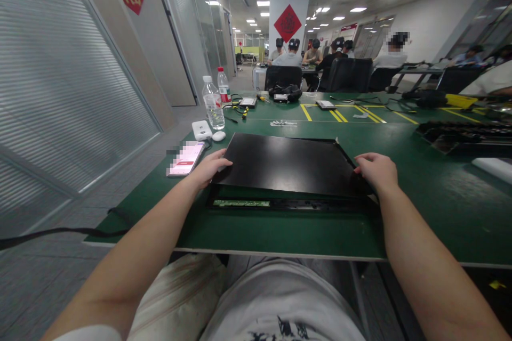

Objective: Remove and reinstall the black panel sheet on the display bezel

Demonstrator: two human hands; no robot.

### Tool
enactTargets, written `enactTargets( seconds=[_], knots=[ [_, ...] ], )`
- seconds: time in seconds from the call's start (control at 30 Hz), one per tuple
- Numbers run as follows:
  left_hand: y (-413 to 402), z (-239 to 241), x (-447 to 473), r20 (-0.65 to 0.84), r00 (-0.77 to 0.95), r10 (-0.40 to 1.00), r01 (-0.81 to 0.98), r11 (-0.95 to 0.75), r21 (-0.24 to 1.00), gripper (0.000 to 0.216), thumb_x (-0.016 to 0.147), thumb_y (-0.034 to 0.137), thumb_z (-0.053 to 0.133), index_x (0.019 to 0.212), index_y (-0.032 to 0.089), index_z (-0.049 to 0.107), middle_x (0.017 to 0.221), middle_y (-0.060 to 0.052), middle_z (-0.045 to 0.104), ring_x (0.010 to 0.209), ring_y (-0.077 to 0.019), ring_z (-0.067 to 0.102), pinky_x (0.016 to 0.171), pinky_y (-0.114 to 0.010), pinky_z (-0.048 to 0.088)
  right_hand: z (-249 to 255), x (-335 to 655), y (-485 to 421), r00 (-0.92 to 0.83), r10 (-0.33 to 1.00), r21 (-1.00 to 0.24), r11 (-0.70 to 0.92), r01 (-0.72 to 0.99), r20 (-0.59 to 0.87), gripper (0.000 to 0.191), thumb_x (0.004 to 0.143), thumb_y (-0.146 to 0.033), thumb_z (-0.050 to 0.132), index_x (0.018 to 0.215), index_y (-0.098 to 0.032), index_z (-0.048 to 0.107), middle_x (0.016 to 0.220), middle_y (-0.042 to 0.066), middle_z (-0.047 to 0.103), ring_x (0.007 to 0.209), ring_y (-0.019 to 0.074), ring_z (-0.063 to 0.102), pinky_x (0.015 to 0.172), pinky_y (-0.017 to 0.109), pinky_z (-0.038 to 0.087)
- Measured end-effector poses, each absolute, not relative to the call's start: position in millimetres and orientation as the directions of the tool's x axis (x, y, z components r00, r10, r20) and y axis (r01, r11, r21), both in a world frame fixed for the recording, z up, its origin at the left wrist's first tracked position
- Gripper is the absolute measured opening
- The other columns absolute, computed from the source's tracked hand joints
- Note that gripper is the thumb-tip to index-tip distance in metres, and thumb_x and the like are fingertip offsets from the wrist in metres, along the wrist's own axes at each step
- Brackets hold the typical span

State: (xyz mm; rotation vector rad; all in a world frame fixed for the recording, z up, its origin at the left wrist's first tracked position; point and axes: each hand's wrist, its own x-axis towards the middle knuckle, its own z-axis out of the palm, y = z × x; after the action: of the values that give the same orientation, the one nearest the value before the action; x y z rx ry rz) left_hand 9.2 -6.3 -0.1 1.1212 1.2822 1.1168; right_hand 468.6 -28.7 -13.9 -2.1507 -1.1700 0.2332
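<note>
A flat black panel [288, 164] lies on the green table [280, 229], its near edge raised above a black frame with a green circuit strip [241, 203] beneath. My left hand [210, 167] grips the panel's left edge, fingers curled round it. My right hand [376, 170] holds the panel's right near corner, fingers closed over the edge. Both forearms reach in from the bottom of the view.
A phone [186, 158], a white charger [201, 129], a white mouse-like object [218, 136] and two water bottles [213, 103] stand left of the panel. Black parts [460, 136] lie at the right. Tools and several seated people are at the far tables. The table's near edge is close to my lap.
</note>
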Motion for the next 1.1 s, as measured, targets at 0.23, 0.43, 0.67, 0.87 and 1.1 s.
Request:
enactTargets(
  seconds=[0.23,0.43,0.67,0.87,1.1],
  knots=[
    [-6,2,9,-0.192,-0.006,0.981,0.01,0.192,0.981,0.048,0.058,0.014,0.075,0.106,0.022,0.078,0.1,-0.006,0.082,0.097,-0.0304,0.077,0.07,-0.034,0.063,-12,465,-28,0.578,0.802,-0.581,-0.399,0.709,0.154,0.028,0.078,-0.028,0.06,0.095,-0.023,0.081,0.07,0.005,0.075,0.077,0.0265,0.071,0.069,0.035,0.051],
    [-8,5,11,-0.182,0.004,0.983,0.031,0.182,0.983,0.048,0.059,0.013,0.074,0.107,0.02,0.075,0.093,-0.005,0.082,0.087,-0.0276,0.078,0.066,-0.032,0.062,-12,463,-28,0.574,0.802,-0.569,-0.398,0.719,0.164,0.026,0.078,-0.029,0.06,0.093,-0.022,0.081,0.07,0.006,0.075,0.079,0.0273,0.071,0.07,0.035,0.052],
    [-6,1,9,-0.184,0.055,0.981,0.039,0.182,0.983,0.043,0.061,0.012,0.076,0.103,0.018,0.075,0.084,-0.005,0.08,0.078,-0.0254,0.077,0.069,-0.033,0.062,-7,459,-31,0.586,0.802,-0.55,-0.441,0.71,0.114,0.028,0.079,-0.028,0.06,0.098,-0.024,0.081,0.073,0.005,0.077,0.082,0.0279,0.072,0.073,0.036,0.052],
    [-4,-2,8,-0.16,0.039,0.986,0.055,0.158,0.986,0.042,0.062,0.01,0.076,0.103,0.019,0.077,0.091,-0.005,0.082,0.09,-0.0267,0.078,0.082,-0.036,0.063,-7,459,-31,0.577,0.803,-0.541,-0.423,0.727,0.149,0.026,0.078,-0.028,0.06,0.094,-0.023,0.081,0.073,0.007,0.076,0.082,0.0286,0.072,0.073,0.036,0.052],
    [-3,-4,6,-0.136,0.079,0.988,0.059,0.132,0.99,0.044,0.063,0.011,0.078,0.106,0.02,0.079,0.092,-0.004,0.083,0.088,-0.0258,0.079,0.083,-0.036,0.063,-11,464,-28,0.579,0.806,-0.543,-0.433,0.72,0.126,0.027,0.08,-0.029,0.061,0.096,-0.024,0.081,0.074,0.007,0.076,0.078,0.029,0.072,0.076,0.039,0.054]
  ],
)
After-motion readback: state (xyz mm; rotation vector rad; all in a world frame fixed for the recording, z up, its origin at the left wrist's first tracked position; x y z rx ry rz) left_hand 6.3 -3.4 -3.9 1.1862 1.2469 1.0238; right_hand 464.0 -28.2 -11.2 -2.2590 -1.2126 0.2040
